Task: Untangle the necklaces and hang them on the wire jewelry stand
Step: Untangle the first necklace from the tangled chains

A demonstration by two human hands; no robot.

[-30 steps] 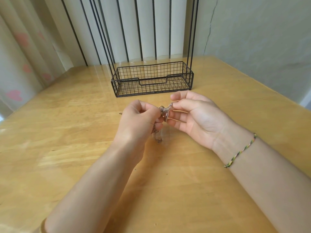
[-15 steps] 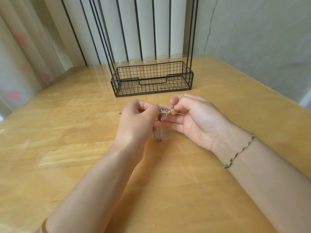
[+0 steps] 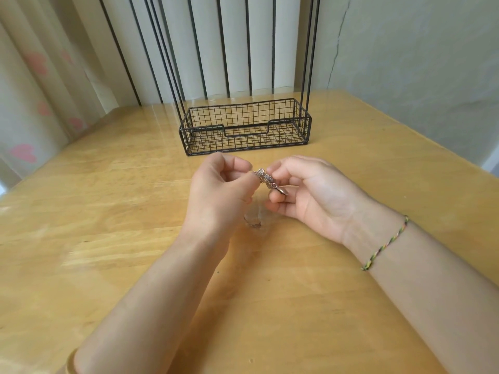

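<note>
**Necklaces** (image 3: 266, 179): small knot of silvery chain, with a dark oval pendant (image 3: 282, 190) at its right end. Sits lifted off the table (image 3: 108, 238), over its middle, stretched between the two hands. Trails a thin loop of chain (image 3: 253, 224) down beneath the left hand toward the tabletop; too blurred to tell whether touching the wood.

**Left hand** (image 3: 218, 195): back toward the camera, fingers curled in. Pinches the left end of the knot between thumb and forefinger.

**Right hand** (image 3: 310, 195): palm turned leftward. Nips the right end of the knot at the fingertips, lower fingers curled beneath the pendant. Carries a braided multicoloured bracelet (image 3: 386, 245) at the wrist.

**Wire jewelry stand** (image 3: 205, 139): black, with a shallow rectangular mesh basket as base and thin upright rods (image 3: 163, 49) rising out of view. Stands near the far edge of the table, about midway along it, well apart from the hands.

**Surroundings**: pale vertical blinds (image 3: 243, 36) behind the far edge. Sheer curtain (image 3: 24, 152) with pink heart shapes beyond the far left corner. Greenish wall (image 3: 418, 63) with a thin crack, along the right edge.
</note>
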